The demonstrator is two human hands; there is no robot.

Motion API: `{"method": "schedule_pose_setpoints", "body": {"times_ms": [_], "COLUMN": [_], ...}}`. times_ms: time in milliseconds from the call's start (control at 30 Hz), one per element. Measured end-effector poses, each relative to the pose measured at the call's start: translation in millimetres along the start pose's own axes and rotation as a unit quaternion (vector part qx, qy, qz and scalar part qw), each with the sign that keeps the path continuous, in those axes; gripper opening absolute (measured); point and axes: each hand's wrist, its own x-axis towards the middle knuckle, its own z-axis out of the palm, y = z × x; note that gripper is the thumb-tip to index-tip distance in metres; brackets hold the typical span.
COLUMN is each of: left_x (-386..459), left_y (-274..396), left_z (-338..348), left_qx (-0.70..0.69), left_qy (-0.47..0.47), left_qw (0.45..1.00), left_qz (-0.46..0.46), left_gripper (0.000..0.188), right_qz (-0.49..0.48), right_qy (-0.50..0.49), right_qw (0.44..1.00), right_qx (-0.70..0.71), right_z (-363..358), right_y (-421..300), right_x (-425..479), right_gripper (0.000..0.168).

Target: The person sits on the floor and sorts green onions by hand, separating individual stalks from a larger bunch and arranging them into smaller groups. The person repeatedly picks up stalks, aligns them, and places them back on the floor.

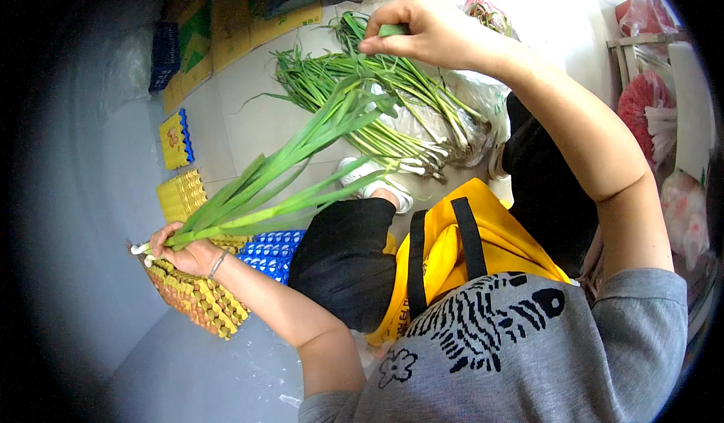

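Note:
My left hand point(184, 249) grips several long leafy green stalks point(271, 188) just above their white root ends, at the left. The leaves reach up and right toward the middle of the view. My right hand point(396, 33) is raised at the top, its thumb and forefinger closed around a piece of green leaf point(393, 29). Below and beyond it, a heap of green stalks with white bulbs point(390, 134) and soil-covered roots lies on the floor, partly over clear plastic.
Stacked egg trays point(201, 296), some holding eggs, and blue trays point(271, 253) stand at my left. Flattened cardboard point(237, 24) and a dark crate point(164, 55) are at the upper left. A shelf point(650, 39) with plastic bags is at the right. A yellow apron point(452, 242) covers my lap.

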Motion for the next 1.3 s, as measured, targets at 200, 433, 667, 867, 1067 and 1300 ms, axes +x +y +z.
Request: {"method": "schedule_pose_setpoints", "body": {"times_ms": [200, 433, 667, 867, 1067, 1300], "left_x": [9, 18, 16, 17, 13, 13], "left_y": [0, 22, 29, 22, 9, 6], "left_z": [-14, -43, -48, -46, -42, -39], "left_qx": [0.062, -0.005, -0.025, -0.043, -0.039, -0.028], "left_qy": [0.14, 0.311, 0.318, 0.326, 0.309, 0.329], "left_qw": [0.988, 0.95, 0.948, 0.943, 0.948, 0.943], "left_qz": [0.01, -0.014, -0.017, -0.049, -0.068, -0.036], "left_gripper": [0.017, 0.034, 0.032, 0.03, 0.03, 0.031], "right_qz": [0.004, -0.002, -0.001, -0.078, -0.106, -0.103], "right_qy": [0.031, 0.057, 0.116, 0.087, 0.035, 0.027], "right_qw": [0.999, 0.998, 0.993, 0.993, 0.993, 0.994], "right_qx": [-0.02, -0.032, -0.029, -0.015, -0.026, -0.021], "right_z": [7, 11, 12, 18, 28, 33], "right_y": [-2, 7, 8, 15, 6, 6], "right_x": [0, 0, 7, 17, 25, 29], "right_gripper": [0.031, 0.028, 0.02, 0.02, 0.022, 0.017]}}
